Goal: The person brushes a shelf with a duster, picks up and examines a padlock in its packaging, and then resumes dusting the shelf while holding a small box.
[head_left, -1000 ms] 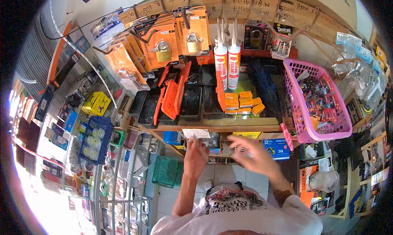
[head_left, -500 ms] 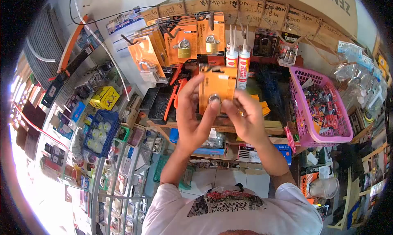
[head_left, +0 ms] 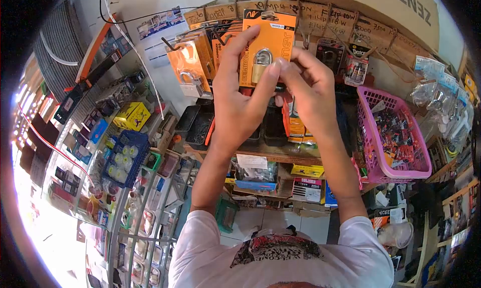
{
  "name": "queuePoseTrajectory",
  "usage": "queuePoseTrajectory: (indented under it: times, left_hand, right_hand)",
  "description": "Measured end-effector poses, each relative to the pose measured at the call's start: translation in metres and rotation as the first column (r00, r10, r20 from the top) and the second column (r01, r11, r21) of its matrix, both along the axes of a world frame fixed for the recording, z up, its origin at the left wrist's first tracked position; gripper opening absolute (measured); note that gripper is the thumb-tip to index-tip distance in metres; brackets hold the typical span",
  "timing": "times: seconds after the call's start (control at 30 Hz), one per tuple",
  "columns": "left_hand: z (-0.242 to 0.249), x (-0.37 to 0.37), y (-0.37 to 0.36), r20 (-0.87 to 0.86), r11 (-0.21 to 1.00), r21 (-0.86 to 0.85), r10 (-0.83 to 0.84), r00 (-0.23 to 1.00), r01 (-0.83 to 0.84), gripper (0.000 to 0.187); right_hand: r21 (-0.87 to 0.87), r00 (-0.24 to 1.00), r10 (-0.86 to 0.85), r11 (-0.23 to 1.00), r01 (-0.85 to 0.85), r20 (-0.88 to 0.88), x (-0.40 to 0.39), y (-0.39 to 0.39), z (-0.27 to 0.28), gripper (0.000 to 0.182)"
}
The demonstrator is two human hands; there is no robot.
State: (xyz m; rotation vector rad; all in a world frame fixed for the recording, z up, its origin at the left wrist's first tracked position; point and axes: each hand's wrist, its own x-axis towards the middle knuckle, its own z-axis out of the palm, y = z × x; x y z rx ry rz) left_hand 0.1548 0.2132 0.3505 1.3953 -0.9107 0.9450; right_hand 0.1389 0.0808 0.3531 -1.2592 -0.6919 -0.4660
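Note:
An orange carded padlock pack (head_left: 275, 37) is held upright between both hands, in front of the hanging packs. Its brass padlock (head_left: 259, 70) shows at the card's lower middle. My left hand (head_left: 240, 87) grips the left edge, with a finger at the upper left and the thumb on the padlock. My right hand (head_left: 313, 90) holds the lower right, its thumb beside the other thumb and its fingers partly behind the card. Another orange padlock pack (head_left: 186, 62) hangs on a hook to the left.
A pink basket (head_left: 368, 132) full of small packets stands at the right. Black trays (head_left: 193, 125) lie on the wooden shelf below the hands. A blue basket (head_left: 143, 155) and a yellow box (head_left: 132, 116) are at the left. A wooden board (head_left: 320, 17) with handwriting runs behind.
Both hands have raised the padlock pack up and forward, so it now covers part of the hanging packs. The padlock on it shows more fully.

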Motion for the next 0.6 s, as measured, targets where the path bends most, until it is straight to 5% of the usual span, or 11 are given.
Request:
queuePoseTrajectory:
  times: [0.1, 0.3, 0.4, 0.47, 0.6]
  left_hand:
    - [-0.005, 0.002, 0.004, 0.057, 0.988, 0.104, 0.106, 0.993, -0.111, 0.054]
    - [-0.022, 0.012, 0.004, -0.180, 0.973, 0.228, 0.075, 0.981, -0.033, 0.059]
    - [-0.029, 0.025, 0.000, -0.009, 0.924, 0.337, 0.192, 0.981, -0.178, 0.063]
    - [-0.025, 0.017, -0.009, -0.171, 0.952, 0.295, 0.136, 0.976, -0.081, 0.066]
    - [-0.026, 0.032, -0.017, -0.258, 0.973, 0.232, 0.050, 0.965, 0.011, 0.062]
  right_hand:
    - [-0.006, 0.999, 0.005, 1.000, -0.005, -0.043, -0.001, -0.003, -0.005, 0.014]
    - [0.004, 0.991, -0.014, 1.000, 0.015, -0.134, 0.023, -0.005, -0.025, 0.015]
    - [0.013, 0.992, -0.043, 0.999, 0.045, -0.116, 0.048, -0.011, -0.038, 0.014]
    - [0.046, 0.982, -0.177, 0.983, 0.180, -0.067, 0.058, -0.010, -0.047, 0.024]
    - [-0.179, 0.959, -0.281, 0.943, 0.280, 0.017, 0.036, -0.023, -0.064, 0.048]
